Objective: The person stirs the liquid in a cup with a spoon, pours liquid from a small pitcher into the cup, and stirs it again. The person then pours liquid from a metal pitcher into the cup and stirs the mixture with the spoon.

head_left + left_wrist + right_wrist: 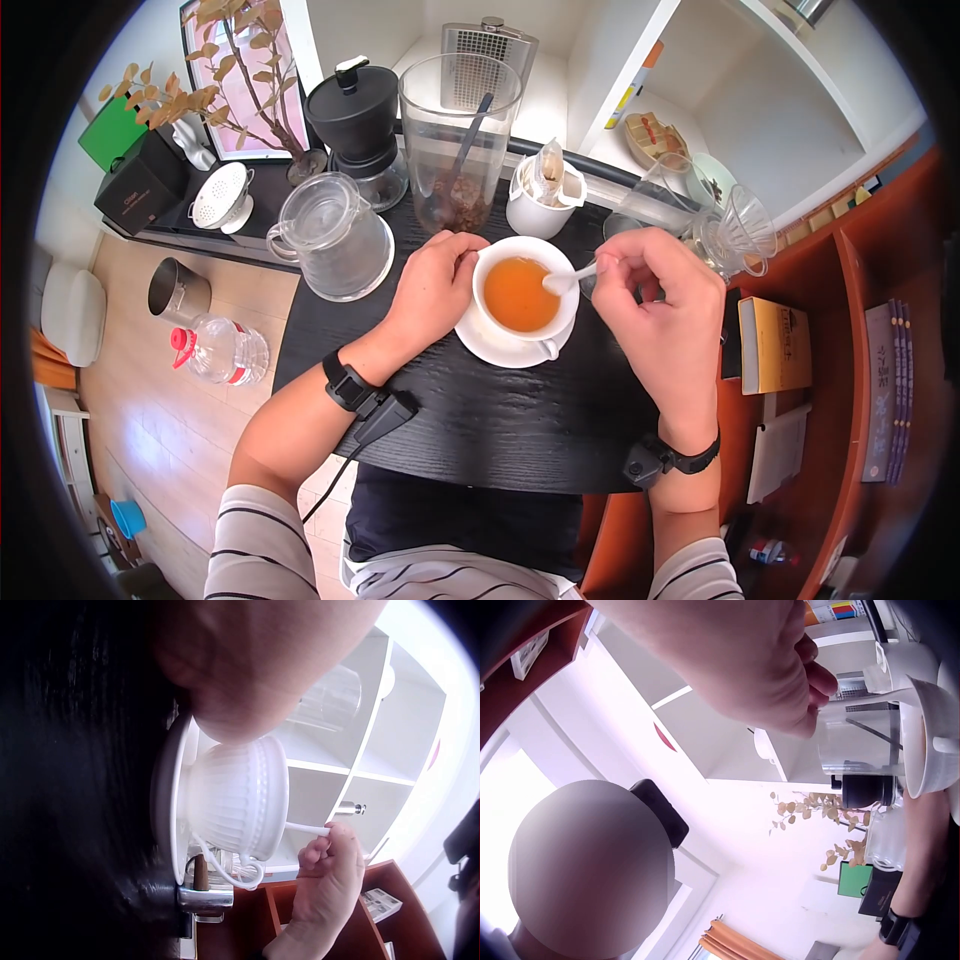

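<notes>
A white cup (550, 347) of amber liquid (518, 295) stands on a white saucer (490, 349) on the black table. My left hand (432, 287) holds the cup at its left side, fingers close to the rim. In the left wrist view that hand covers part of the cup's ribbed wall (232, 787). Between thumb and fingers, my right hand (665, 300) pinches the handle of a white spoon (562, 281), whose bowl reaches into the cup at the liquid. The right wrist view shows the spoon (870, 700) slanting over the rim.
Behind the cup stand a tall glass (462, 150) with a dark stick in it, a white mug (545, 195) with a drip bag, and a black grinder (352, 115). A lidded glass pot (335, 240) is at left. Glassware (735, 235) and a bookshelf (850, 330) flank the right.
</notes>
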A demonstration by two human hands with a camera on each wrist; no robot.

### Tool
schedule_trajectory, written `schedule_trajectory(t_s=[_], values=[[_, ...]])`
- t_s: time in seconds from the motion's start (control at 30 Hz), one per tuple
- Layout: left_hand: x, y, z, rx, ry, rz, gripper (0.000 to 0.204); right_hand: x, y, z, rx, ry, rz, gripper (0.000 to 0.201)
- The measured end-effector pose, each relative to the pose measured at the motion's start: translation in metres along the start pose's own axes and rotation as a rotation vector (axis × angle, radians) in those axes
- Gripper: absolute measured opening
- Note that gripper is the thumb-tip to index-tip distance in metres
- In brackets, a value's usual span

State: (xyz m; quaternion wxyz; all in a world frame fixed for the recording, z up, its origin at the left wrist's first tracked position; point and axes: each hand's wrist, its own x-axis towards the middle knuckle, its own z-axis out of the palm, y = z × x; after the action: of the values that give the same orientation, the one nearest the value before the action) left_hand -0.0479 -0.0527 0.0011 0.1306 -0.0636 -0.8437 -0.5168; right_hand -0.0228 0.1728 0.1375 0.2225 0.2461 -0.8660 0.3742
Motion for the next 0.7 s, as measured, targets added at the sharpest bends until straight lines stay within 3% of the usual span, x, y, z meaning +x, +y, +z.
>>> schedule_trajectory(t_s=[0.17, 0.27, 0.5, 0.7], values=[[0.001, -0.003, -0.001, 0.048, -0.015, 0.009, 0.019, -0.004, -0.006, 0.006, 0.241, -0.120, 0.132, 0.003], [0.001, -0.004, -0.001, 0.047, -0.017, 0.015, 0.019, -0.003, -0.003, 0.010, 0.195, -0.024, 0.034, 0.009], [0.000, -0.005, 0.000, 0.042, -0.002, 0.040, 0.018, -0.003, -0.002, 0.008, 0.065, -0.009, 0.004, 0.010], [0.000, -0.009, 0.001, 0.034, 0.020, 0.068, 0.017, -0.021, 0.003, 0.020, 0.150, -0.058, 0.141, 0.006]])
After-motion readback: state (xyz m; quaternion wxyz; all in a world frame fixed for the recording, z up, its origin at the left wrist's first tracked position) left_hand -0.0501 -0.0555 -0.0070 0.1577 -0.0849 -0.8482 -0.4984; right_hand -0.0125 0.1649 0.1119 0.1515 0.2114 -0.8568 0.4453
